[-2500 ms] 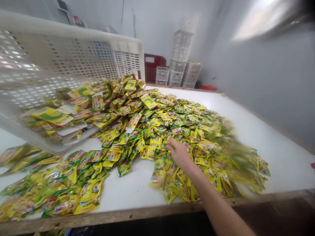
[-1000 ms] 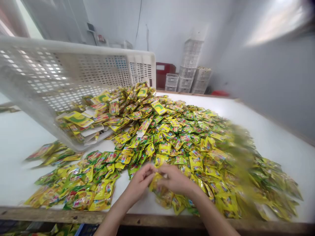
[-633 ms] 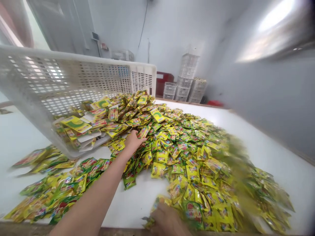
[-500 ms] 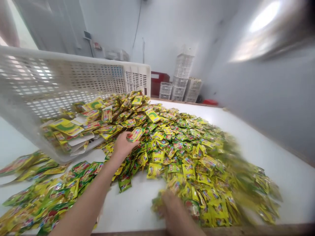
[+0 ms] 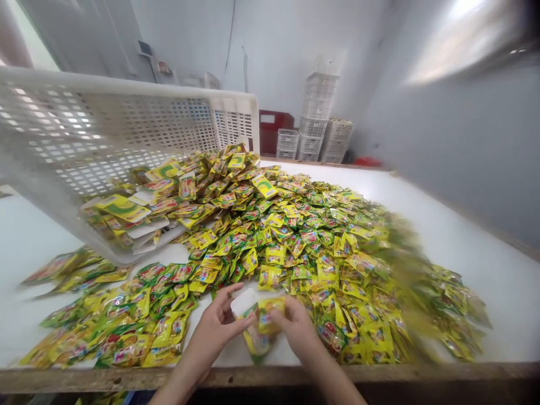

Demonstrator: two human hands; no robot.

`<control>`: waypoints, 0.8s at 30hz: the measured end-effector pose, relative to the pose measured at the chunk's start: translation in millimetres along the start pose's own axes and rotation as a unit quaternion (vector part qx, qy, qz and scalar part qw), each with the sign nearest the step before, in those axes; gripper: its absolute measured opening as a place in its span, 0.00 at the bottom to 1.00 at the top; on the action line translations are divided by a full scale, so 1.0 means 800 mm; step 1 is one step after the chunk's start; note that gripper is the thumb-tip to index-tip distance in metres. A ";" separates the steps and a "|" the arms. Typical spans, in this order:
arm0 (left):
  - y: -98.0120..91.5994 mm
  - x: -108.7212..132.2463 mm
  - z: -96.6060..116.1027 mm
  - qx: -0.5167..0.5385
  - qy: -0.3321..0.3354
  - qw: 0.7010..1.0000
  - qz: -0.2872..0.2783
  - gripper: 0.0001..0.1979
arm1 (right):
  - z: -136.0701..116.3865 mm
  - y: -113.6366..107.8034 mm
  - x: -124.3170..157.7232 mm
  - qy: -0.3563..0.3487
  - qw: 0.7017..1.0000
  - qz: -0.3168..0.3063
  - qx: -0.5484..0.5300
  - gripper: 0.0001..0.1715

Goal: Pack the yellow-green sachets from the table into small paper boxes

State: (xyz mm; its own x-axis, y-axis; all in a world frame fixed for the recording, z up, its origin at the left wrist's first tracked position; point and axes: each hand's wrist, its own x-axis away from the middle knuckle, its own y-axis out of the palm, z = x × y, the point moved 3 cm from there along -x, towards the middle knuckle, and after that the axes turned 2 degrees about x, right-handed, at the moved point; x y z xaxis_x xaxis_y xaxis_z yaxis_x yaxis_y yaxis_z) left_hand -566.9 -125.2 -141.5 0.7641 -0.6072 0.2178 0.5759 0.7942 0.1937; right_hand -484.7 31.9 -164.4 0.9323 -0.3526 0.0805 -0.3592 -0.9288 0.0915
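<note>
Near the table's front edge, my left hand [image 5: 217, 320] curves round a small printed carton [image 5: 243, 301] whose white side shows; its thumb lies across the front. My right hand [image 5: 298, 326] pinches a small yellow sachet [image 5: 265, 309] against the carton's right side. Just below their fingers is a blurred yellow and green packet [image 5: 256, 340]; whether it is held or part of the carton I cannot tell. Beyond both hands spreads a big heap of yellow and green sachets [image 5: 304, 247]. More packets [image 5: 126, 326] lie to the left of my left hand.
A white slatted crate [image 5: 236, 101] lies tipped on its side at the left, with flat yellow cartons [image 5: 122, 208] spilling from its mouth. The white tabletop [image 5: 447, 225] has a wooden front edge [image 5: 236, 376]. Stacked crates [image 5: 314, 118] and a red box [image 5: 274, 132] stand behind.
My left hand has come back from the crate's mouth towards the front edge with the carton. My right hand has lifted slightly and met it, bringing a sachet. The view has shifted a little.
</note>
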 end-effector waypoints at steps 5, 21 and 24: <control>0.049 0.013 -0.021 0.097 -0.048 0.993 -0.048 0.21 | -0.071 -0.023 0.017 -0.139 0.972 0.089 0.167 0.07; 0.067 0.023 -0.033 -0.005 0.038 0.995 -0.091 0.15 | -0.151 0.001 0.039 -0.167 0.749 -0.119 0.630 0.08; 0.066 0.023 -0.033 0.014 0.033 0.996 -0.083 0.13 | -0.143 -0.002 0.034 -0.207 0.740 -0.083 0.634 0.09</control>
State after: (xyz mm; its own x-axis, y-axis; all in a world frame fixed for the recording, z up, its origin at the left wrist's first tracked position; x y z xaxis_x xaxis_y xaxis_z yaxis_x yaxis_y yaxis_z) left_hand -515.0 -93.9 -152.7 0.6768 -0.7268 0.1170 0.6886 0.6812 0.2485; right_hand -463.9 36.6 -48.5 0.9865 0.0183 -0.1625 -0.1540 -0.2306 -0.9608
